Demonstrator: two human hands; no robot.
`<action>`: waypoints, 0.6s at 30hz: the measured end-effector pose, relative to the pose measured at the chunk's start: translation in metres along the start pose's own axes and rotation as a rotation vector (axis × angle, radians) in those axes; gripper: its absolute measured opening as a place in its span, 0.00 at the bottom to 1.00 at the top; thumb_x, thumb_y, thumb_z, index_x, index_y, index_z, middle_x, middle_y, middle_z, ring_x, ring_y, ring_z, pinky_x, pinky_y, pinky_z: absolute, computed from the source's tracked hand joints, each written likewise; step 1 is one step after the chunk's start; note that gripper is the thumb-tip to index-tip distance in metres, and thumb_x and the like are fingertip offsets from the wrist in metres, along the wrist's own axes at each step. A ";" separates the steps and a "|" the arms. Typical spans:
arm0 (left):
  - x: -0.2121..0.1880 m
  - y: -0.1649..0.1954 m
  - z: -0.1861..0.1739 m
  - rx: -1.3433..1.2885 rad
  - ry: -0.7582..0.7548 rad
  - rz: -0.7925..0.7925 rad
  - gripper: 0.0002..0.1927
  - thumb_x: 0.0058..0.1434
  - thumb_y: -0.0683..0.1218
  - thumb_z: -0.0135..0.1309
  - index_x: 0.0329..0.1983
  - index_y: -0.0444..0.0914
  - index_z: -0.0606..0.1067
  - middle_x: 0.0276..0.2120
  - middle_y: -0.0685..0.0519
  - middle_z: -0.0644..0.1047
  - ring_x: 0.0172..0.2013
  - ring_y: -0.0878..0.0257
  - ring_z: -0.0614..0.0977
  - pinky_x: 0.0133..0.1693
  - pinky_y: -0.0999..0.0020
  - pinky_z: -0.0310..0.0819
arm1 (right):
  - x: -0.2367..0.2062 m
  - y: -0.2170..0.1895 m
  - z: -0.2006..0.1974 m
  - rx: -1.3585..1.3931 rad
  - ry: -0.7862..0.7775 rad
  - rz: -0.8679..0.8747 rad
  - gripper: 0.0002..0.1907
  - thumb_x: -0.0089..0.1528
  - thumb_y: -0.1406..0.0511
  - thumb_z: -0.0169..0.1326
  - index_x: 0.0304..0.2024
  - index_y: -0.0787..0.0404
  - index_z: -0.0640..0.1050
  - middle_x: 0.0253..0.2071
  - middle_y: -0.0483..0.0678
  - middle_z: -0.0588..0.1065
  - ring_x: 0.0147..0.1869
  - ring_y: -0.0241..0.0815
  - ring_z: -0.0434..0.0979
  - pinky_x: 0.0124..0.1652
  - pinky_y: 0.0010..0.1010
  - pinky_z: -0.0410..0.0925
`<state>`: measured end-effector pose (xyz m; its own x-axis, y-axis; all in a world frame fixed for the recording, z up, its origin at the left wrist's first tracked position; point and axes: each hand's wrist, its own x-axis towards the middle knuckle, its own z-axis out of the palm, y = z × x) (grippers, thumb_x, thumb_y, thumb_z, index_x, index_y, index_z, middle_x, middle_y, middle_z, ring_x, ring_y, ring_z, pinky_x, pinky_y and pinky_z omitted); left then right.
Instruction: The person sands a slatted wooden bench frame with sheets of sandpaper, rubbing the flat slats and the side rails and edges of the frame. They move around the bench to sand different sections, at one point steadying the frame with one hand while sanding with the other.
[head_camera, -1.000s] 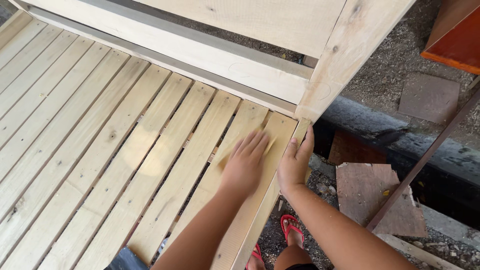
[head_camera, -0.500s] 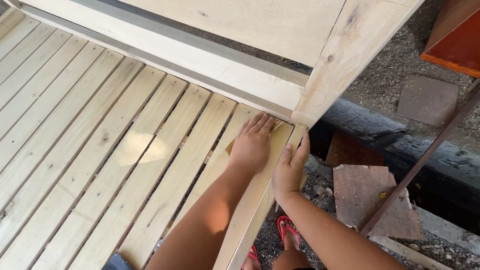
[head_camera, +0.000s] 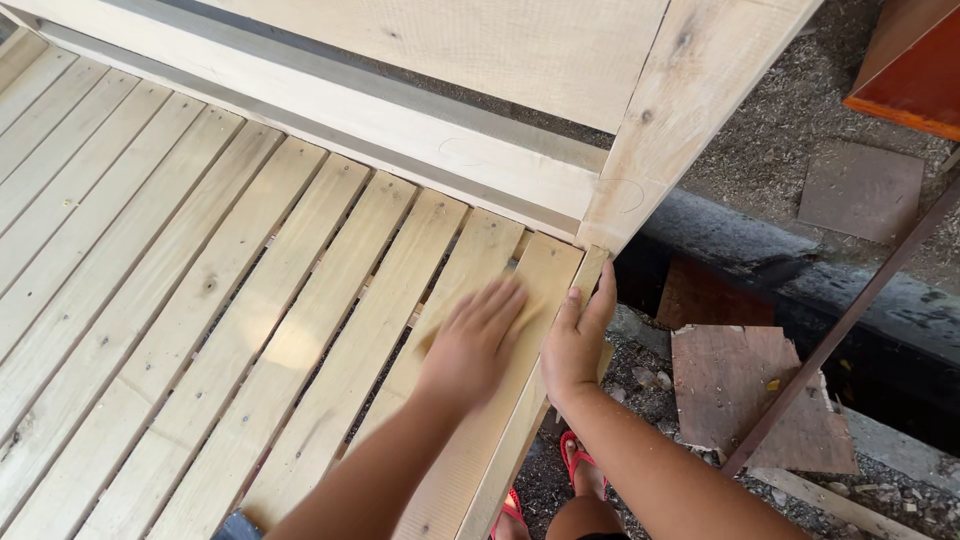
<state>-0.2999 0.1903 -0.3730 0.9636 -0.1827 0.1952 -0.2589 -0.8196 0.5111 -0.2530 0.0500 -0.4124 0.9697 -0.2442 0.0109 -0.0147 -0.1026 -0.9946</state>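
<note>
The outermost slat (head_camera: 500, 350) of a pale wooden bed frame runs from the lower middle of the frame up to the corner post (head_camera: 680, 120) at upper right. The left hand (head_camera: 475, 340), blurred, lies flat on it, fingers spread, gripping nothing. The right hand (head_camera: 578, 345) clasps the side rail (head_camera: 590, 275) just beside it, thumb on top. More slats (head_camera: 200, 300) fill the left. Plywood scraps (head_camera: 750, 390) and a red sandal (head_camera: 575, 460) lie on the ground below.
</note>
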 end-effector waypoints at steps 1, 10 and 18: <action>0.032 0.002 0.010 0.001 0.012 -0.004 0.25 0.71 0.49 0.44 0.70 0.38 0.68 0.70 0.47 0.67 0.72 0.54 0.64 0.70 0.54 0.52 | 0.000 0.001 -0.001 0.006 -0.011 -0.012 0.30 0.72 0.67 0.36 0.76 0.63 0.48 0.77 0.59 0.51 0.78 0.51 0.57 0.71 0.38 0.56; -0.067 0.024 -0.015 -0.030 -0.060 0.072 0.24 0.69 0.48 0.48 0.69 0.40 0.69 0.68 0.48 0.70 0.70 0.53 0.66 0.69 0.52 0.53 | 0.000 0.001 0.000 0.004 0.002 -0.041 0.30 0.72 0.66 0.36 0.76 0.63 0.49 0.77 0.59 0.51 0.78 0.50 0.57 0.71 0.38 0.55; 0.032 0.016 0.014 -0.070 -0.021 0.111 0.25 0.68 0.48 0.48 0.68 0.39 0.69 0.68 0.48 0.69 0.70 0.52 0.65 0.70 0.52 0.54 | 0.001 0.005 -0.001 0.135 -0.022 0.008 0.29 0.73 0.66 0.35 0.76 0.62 0.49 0.77 0.57 0.54 0.78 0.48 0.59 0.71 0.35 0.55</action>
<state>-0.2717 0.1638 -0.3706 0.9297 -0.2825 0.2365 -0.3676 -0.7539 0.5445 -0.2526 0.0482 -0.4168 0.9749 -0.2226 0.0023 0.0093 0.0303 -0.9995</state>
